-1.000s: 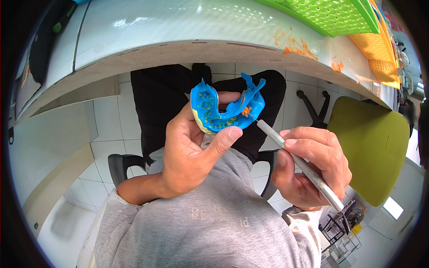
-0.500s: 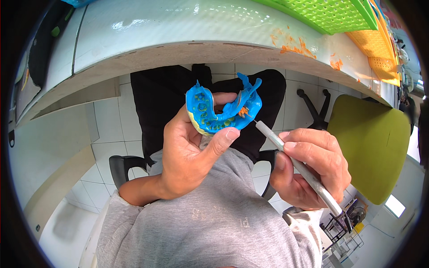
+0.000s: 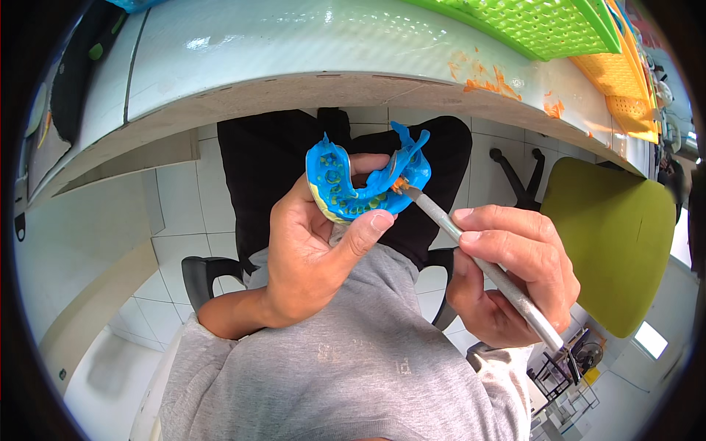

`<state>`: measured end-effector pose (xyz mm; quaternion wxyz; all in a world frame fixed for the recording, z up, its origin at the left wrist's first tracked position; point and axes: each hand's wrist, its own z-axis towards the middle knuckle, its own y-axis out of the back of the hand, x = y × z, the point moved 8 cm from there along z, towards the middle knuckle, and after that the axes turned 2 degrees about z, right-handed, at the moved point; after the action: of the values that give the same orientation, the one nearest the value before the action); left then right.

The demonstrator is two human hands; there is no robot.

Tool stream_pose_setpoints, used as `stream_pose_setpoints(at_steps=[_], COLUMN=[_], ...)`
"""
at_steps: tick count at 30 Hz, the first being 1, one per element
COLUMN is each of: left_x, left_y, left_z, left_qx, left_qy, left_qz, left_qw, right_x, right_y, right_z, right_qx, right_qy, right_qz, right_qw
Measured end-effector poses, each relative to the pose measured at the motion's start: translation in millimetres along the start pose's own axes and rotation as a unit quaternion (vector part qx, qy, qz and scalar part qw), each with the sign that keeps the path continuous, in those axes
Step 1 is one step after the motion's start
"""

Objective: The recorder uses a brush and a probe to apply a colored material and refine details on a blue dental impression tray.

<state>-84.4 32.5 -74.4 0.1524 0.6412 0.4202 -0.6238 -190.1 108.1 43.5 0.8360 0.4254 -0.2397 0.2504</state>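
My left hand (image 3: 312, 253) grips a blue horseshoe-shaped dental impression tray (image 3: 365, 182) with a pale yellow underside, thumb along its lower rim. Tooth-shaped hollows line its inside, and a small orange smear sits near its right arm. My right hand (image 3: 507, 275) pinches a slim metal tool (image 3: 482, 257) like a pen. The tool's tip touches the tray at the orange smear. Both hands are held above my lap, over a grey shirt (image 3: 346, 367).
A white curved tabletop (image 3: 294, 51) with orange stains (image 3: 482, 77) arches across the top. Green (image 3: 537, 26) and orange (image 3: 621, 81) perforated baskets stand on it. A green chair seat (image 3: 614, 239) is at right. A wire rack (image 3: 566, 375) stands on the tiled floor.
The tray has tilted slightly in my left hand. The metal tool's tip has moved up from just below the tray until it touches the orange spot.
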Motion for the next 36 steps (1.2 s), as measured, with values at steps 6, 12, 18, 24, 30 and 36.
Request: stream_pose_setpoints(at_steps=[6,12,18,24,30,36], left_x=[0.7,-0.4,0.4,-1.1,-2.6,1.8], left_y=[0.0,-0.7,-1.0,-1.7,-3.0,-3.9], left_z=[0.4,-0.4,-0.7,-0.5,0.6,-1.2], left_qx=[0.007,0.003,0.017,0.023,0.028,0.04], left_qy=[-0.001,0.0,0.021,0.017,0.015,0.063], left_qz=[0.003,0.0,-0.039,-0.043,-0.066,-0.08], left_qw=[1.0,1.0,0.999,0.999,0.997,0.994], right_x=[5.1,5.3,6.9,6.1,2.1,4.2], right_y=[2.1,-1.5,-0.7,-1.2,-0.7,-0.5], right_z=[-3.2,-2.1,-3.3,-1.6,3.4,3.8], right_qx=[-0.004,0.011,0.002,0.025,0.049,0.05], right_qy=[0.028,0.028,0.037,0.034,0.04,0.049], right_qz=[-0.002,-0.02,-0.033,-0.027,0.014,0.023], right_qw=[1.0,0.999,0.999,0.999,0.998,0.997])
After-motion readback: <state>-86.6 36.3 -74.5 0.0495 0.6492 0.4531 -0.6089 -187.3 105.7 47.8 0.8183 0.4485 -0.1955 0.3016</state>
